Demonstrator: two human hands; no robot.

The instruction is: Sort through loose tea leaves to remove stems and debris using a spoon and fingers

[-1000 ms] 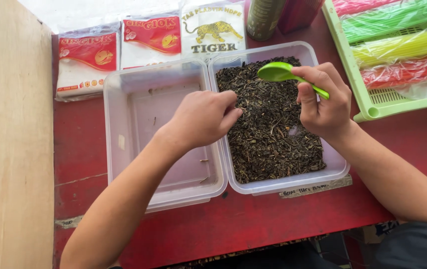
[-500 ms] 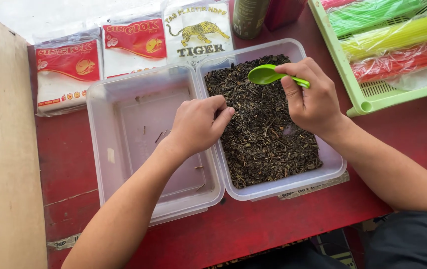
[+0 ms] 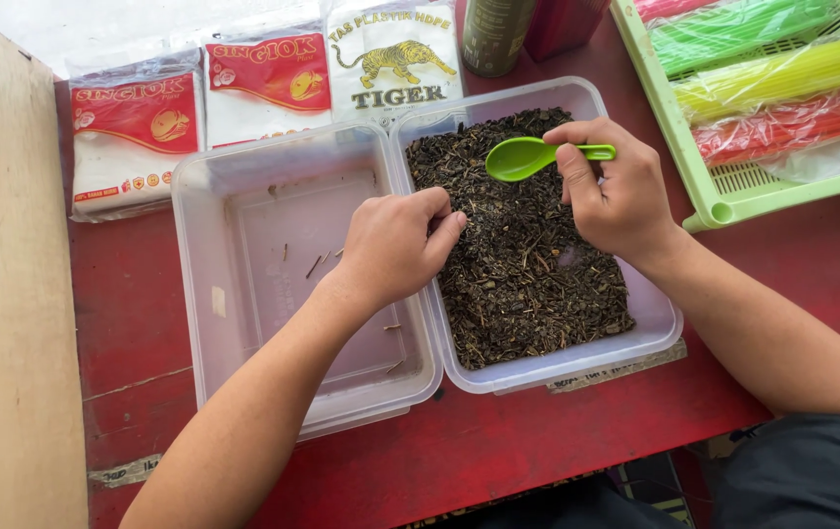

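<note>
Crowding red table point(image 3: 753, 294): tubs, packets, tray

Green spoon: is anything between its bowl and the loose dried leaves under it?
Nothing visible. The green spoon, held in the right hand, hangs with its bowl over the dried leaves in the right-hand clear container. The left hand rests at the leaves' left edge, beside the spoon's bowl, not beneath it.

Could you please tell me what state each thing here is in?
Right tub: open, filled with dry leaves.
Left tub: open, nearly empty, a few stems.
Spoon: empty, held by right hand.
Left hand: closed, pinching at leaves.
Packets: sealed, lying flat.
Tray: holding bagged straws.
</note>
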